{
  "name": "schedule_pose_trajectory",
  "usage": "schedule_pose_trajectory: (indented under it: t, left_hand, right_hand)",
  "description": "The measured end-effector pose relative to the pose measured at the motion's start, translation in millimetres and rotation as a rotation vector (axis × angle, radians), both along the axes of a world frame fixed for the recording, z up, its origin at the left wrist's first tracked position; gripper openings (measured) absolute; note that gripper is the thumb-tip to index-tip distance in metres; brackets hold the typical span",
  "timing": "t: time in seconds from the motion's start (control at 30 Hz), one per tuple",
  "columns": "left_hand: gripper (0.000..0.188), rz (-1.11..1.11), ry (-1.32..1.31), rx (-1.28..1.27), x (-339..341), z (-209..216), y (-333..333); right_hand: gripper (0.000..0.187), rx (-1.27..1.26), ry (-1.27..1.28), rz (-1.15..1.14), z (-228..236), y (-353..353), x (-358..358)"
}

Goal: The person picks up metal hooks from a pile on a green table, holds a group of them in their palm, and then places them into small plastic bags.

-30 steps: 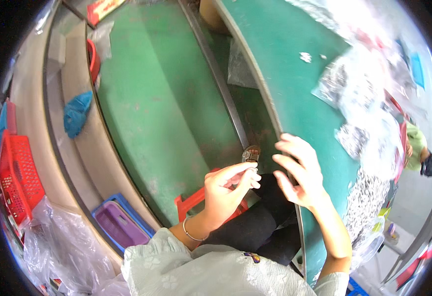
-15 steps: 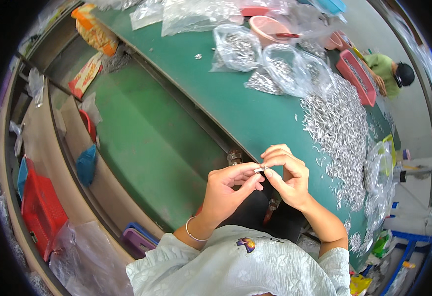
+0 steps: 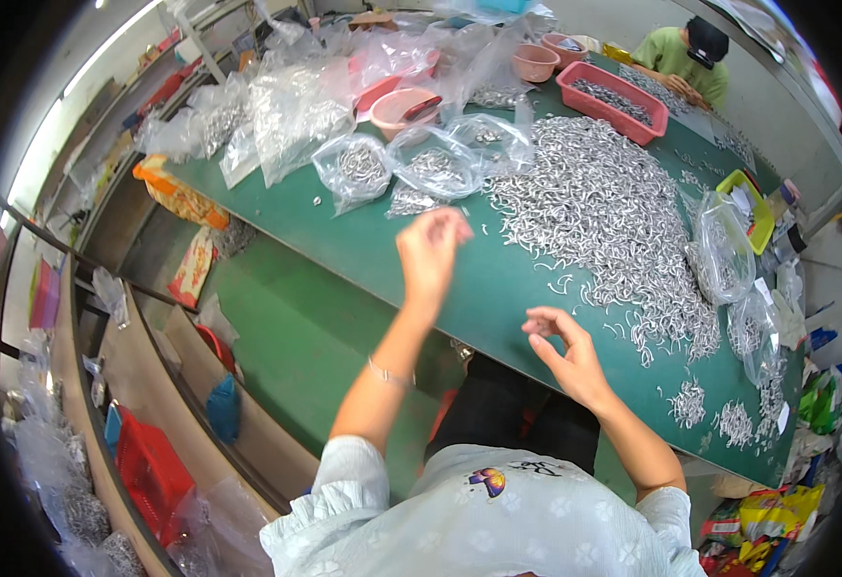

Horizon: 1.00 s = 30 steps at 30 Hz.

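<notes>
My left hand (image 3: 428, 258) is raised over the green table (image 3: 344, 245), just short of the clear bags of metal pieces. Its fingers are curled together and slightly blurred; whatever they hold is hidden. My right hand (image 3: 571, 362) hovers at the near table edge, thumb and fingers apart, with nothing visible between them. Beyond it spreads a large pile of small curved silvery metal pieces (image 3: 603, 216). A clear bag (image 3: 435, 173) with similar pieces lies closest to my left hand, beside another bag (image 3: 358, 168) of them.
A pink tray (image 3: 613, 108) of metal pieces stands behind the pile, near a co-worker in green (image 3: 676, 62). Pink bowls (image 3: 403, 108) and large plastic bags (image 3: 296, 111) crowd the far side. Small heaps (image 3: 733, 423) lie at right. A red basket (image 3: 151, 471) sits low on the left.
My hands, together on a small metallic piece before, have parted. The left has reached forward toward the bags; the right has opened. The view has shifted, showing more of the table.
</notes>
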<state>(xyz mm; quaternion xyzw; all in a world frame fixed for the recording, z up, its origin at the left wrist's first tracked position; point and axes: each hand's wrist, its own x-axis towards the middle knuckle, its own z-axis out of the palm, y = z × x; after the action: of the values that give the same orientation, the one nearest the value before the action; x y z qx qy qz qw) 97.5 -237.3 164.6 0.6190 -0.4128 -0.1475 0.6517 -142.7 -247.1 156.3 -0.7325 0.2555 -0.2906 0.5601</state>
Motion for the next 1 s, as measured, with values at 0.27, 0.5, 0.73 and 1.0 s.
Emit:
schedule_pose_trajectory:
  t: [0.27, 0.5, 0.73, 1.0]
  left_hand:
    - [0.017, -0.044, 0.006, -0.007, 21, 5, -100]
    - [0.031, 0.205, -0.199, 0.288, 114, -34, -121]
    - [0.035, -0.291, -0.378, 0.265, -76, -45, -58]
    - [0.069, -0.637, -0.783, 0.300, -170, -65, -98]
  right_hand:
    - [0.023, 0.128, -0.116, -0.139, -4, -27, -71]
    - [0.022, 0.084, -0.026, -0.133, -14, -33, -116]
    - [0.030, -0.180, 0.341, -0.338, -39, -34, -176]
    - [0.054, -0.561, 0.605, -0.553, -58, -22, -155]
